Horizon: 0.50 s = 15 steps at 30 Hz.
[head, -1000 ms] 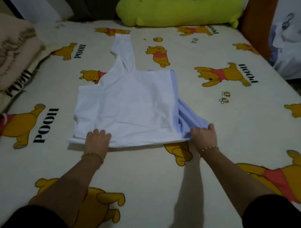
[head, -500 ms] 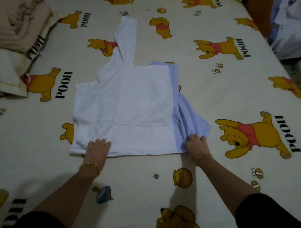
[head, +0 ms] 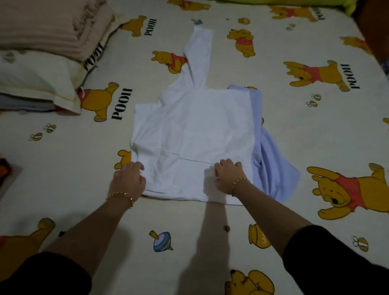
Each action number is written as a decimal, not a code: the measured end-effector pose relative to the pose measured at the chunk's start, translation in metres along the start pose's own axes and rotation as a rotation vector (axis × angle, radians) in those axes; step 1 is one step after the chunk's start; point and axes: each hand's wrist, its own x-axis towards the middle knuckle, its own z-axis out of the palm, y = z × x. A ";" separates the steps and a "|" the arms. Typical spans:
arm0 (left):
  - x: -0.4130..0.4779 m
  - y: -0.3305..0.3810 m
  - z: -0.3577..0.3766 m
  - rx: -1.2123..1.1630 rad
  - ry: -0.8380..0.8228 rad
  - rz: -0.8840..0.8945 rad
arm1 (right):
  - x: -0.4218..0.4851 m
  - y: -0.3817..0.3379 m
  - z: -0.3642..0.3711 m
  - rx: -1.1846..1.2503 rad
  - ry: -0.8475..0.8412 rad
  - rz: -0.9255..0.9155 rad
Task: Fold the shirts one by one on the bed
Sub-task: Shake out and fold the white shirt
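A white shirt (head: pixel 189 134) lies flat near the middle of the bed (head: pixel 315 136), its hem towards the near edge and one long sleeve (head: pixel 200 54) stretched straight out towards the far edge. A crease runs across the shirt a little above the hem. A pale blue garment (head: pixel 271 166) shows from under the shirt's right side, as a narrow strip along the upper part and a loose, rumpled flap nearer the hem. The person's left hand (head: pixel 128 181) sits at the shirt's near-left corner, fingers (head: pixel 136 166) bent down over the side edge and thumb on the cloth, so that it grips the fabric there. The right hand (head: pixel 228 176) rests on the shirt close to its near-right corner, just inside the blue flap; its fingers are curled tight with the knuckles up, and they pinch the white cloth at the crease. Each wrist carries a thin gold bracelet, the left bracelet (head: pixel 121 196) and the right bracelet (head: pixel 239 183), and both forearms reach in from the near edge out of dark sleeves. The bed sheet is cream, printed with yellow bears in red tops, bees, honey pots and the word POOH. At the far-left corner a cream pillow (head: pixel 35 84) lies with a folded pinkish blanket (head: pixel 48 25) on top of it. A strip of bright green cushion (head: pixel 294 2) shows along the far edge.
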 end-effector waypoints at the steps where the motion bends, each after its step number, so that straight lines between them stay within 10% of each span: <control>1: 0.007 -0.005 0.000 -0.030 0.002 -0.036 | 0.013 -0.010 -0.007 0.022 0.016 -0.016; 15: 0.122 -0.023 0.012 -0.538 -0.145 -0.431 | 0.213 -0.098 -0.080 0.131 0.332 -0.170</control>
